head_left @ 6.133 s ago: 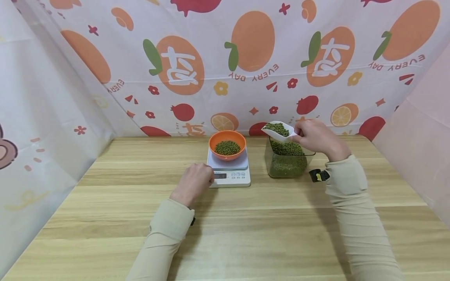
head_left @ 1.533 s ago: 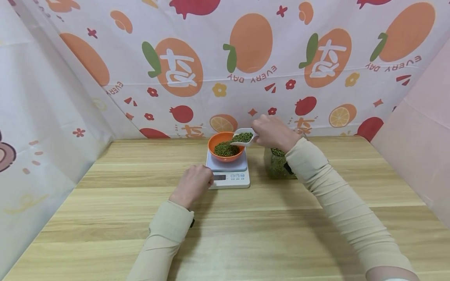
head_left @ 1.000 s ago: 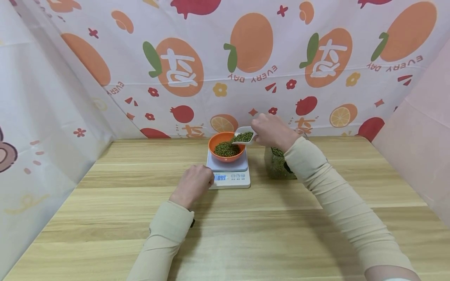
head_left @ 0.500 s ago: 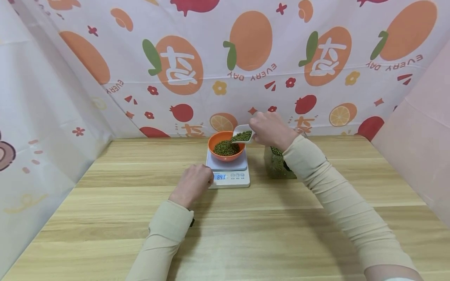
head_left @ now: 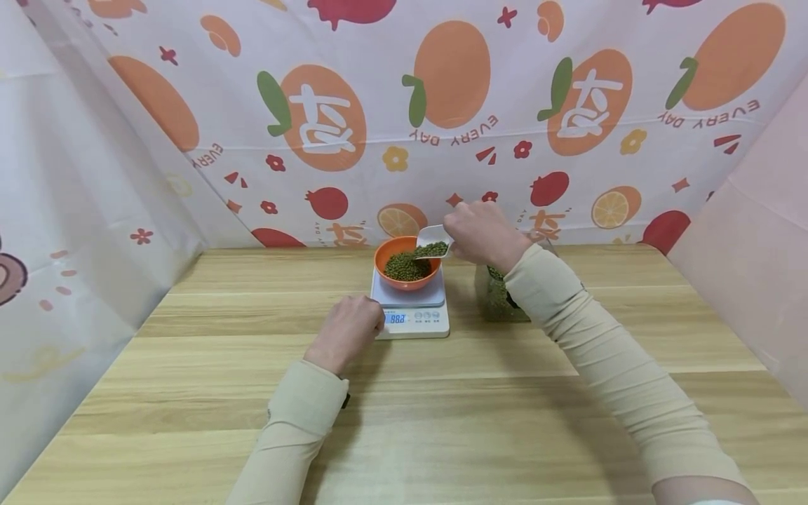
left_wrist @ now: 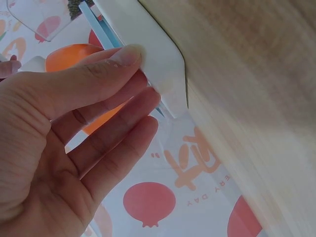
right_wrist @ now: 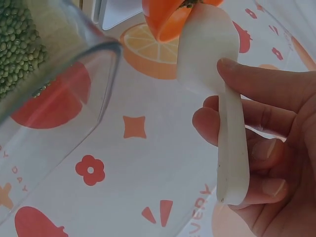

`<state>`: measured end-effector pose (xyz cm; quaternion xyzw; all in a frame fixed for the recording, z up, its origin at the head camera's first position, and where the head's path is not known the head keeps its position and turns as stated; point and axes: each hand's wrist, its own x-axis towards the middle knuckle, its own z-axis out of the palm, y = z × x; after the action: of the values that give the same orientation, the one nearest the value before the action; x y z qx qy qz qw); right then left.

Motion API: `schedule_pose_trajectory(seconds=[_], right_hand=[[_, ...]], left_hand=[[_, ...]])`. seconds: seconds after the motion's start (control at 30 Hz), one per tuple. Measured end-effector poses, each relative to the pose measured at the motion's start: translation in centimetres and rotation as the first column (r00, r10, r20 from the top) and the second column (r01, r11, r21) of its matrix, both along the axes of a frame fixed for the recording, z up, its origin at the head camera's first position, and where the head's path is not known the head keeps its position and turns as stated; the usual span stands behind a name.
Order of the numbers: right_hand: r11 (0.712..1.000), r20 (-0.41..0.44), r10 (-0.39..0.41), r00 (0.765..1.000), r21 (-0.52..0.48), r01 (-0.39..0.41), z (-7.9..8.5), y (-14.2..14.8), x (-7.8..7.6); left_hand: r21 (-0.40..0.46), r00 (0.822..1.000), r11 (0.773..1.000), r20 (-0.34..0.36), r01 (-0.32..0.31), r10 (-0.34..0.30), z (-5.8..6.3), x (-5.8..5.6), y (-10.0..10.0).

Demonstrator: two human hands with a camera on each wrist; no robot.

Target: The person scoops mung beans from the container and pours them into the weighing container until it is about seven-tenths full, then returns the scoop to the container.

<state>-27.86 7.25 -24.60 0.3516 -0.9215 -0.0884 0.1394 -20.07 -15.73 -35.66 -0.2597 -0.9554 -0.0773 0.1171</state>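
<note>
A white scoop [head_left: 433, 242] holding mung beans is gripped by its handle in my right hand [head_left: 486, 235]. Its lip tilts down over the right rim of an orange bowl [head_left: 407, 283]. Mung beans [head_left: 406, 267] lie heaped in that bowl, which stands on a white kitchen scale [head_left: 431, 324]. My left hand [head_left: 346, 333] holds the scale's front left corner; in the left wrist view its thumb [left_wrist: 129, 55] presses against the white casing. The lit display [head_left: 397, 319] reads about 98, its last digit unclear. The right wrist view shows the scoop's underside [right_wrist: 207, 49] and the handle between thumb and fingers.
A clear container [head_left: 489, 301] of mung beans stands right of the scale, partly hidden by my right forearm. Behind the wooden table [head_left: 404, 435] hangs a fruit-print curtain [head_left: 391, 105], close behind the bowl.
My right hand has carried the filled scoop from above the container to the bowl and tipped it further. The scoop's load has shrunk; the display, dark before, climbs from about 89.9. The left hand stays put.
</note>
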Motion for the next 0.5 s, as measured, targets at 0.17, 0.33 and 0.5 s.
schedule_pose_trajectory(seconds=[0.17,0.33,0.5], right_hand=[[1.0,-0.015,0.001,1.0,0.017,-0.001,0.01,-0.05,-0.19],[1.0,-0.04,0.004,0.999,0.024,-0.003,0.16,-0.17,-0.48],[0.999,-0.028,0.014,0.999,0.031,-0.013,0.29,-0.3,-0.53]], left_hand=[[0.01,1.0,1.0,-0.004,0.005,-0.005,0.18,-0.07,0.04],[0.012,1.0,1.0,0.003,0.008,-0.008,0.29,-0.21,0.02],[0.007,1.0,1.0,0.025,-0.001,0.001,0.37,-0.32,0.01]])
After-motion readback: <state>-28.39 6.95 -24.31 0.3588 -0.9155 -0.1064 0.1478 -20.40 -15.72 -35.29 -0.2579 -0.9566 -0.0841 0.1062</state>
